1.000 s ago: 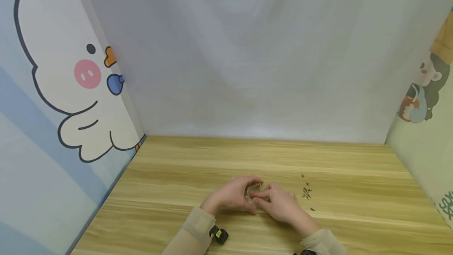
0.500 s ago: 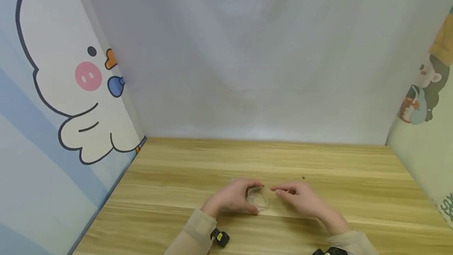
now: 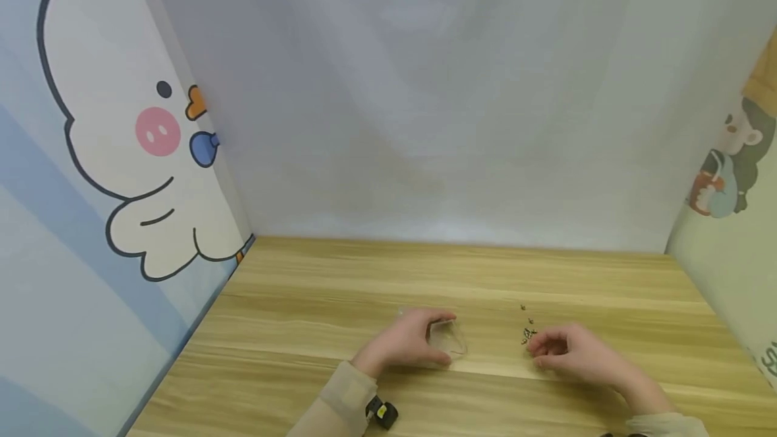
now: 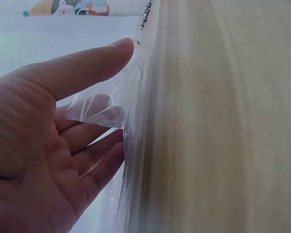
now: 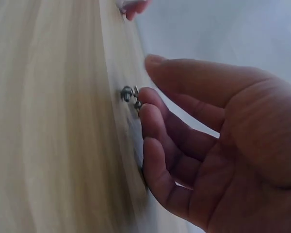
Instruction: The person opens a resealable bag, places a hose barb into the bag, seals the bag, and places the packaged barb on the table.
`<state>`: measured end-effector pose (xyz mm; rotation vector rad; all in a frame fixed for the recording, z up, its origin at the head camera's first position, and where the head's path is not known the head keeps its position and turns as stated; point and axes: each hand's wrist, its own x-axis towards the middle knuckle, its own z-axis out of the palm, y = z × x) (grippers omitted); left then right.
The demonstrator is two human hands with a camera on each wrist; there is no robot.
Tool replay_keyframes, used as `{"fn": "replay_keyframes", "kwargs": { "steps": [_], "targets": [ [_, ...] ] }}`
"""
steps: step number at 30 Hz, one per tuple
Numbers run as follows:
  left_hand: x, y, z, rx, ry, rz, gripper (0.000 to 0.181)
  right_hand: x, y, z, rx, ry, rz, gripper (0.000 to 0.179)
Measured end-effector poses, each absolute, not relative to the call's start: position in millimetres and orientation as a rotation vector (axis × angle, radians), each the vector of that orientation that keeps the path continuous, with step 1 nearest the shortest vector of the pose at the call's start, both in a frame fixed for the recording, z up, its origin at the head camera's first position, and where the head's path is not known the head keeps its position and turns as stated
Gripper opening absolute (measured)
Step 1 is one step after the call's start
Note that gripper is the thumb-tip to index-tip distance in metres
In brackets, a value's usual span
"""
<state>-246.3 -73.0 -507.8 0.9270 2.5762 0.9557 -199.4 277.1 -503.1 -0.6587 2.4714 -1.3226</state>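
A clear plastic bag (image 3: 448, 340) lies on the wooden table with its mouth spread toward the right. My left hand (image 3: 408, 340) curves round the mouth of the bag, thumb on the near side and fingers on the far side. In the left wrist view the thin film (image 4: 98, 112) stretches between thumb and fingers. To the right is a small cluster of metal screws (image 3: 527, 334). My right hand (image 3: 573, 354) hovers close beside them, fingers loosely bent and the thumb apart. Its fingertips come near some screws (image 5: 127, 93) in the right wrist view; nothing shows between thumb and fingers.
Two loose screws lie behind the cluster, the farthest screw (image 3: 523, 307) alone. The wooden table (image 3: 315, 275) ends at a pale curtain (image 3: 425, 120) behind. Printed panels stand on both sides, the left one with a cartoon duck (image 3: 121, 86).
My right hand has drawn out of the bag's mouth and moved right to the screws, its fingers loosening. My left hand stays at the bag, and its mouth shows more fully.
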Motion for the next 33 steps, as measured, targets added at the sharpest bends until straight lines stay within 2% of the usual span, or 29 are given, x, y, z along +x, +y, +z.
{"fn": "replay_keyframes", "kwargs": {
  "steps": [10,33],
  "targets": [
    [-245.3,-74.9,-508.4,0.902,2.570,0.967,0.078,-200.5,289.9,-510.4,-0.716,2.449,-1.282,0.020],
    [-246.6,-77.7,-508.0,0.881,2.565,0.964,0.079,-201.9,287.5,-512.8,-0.683,2.534,-1.197,0.012]
  ]
}}
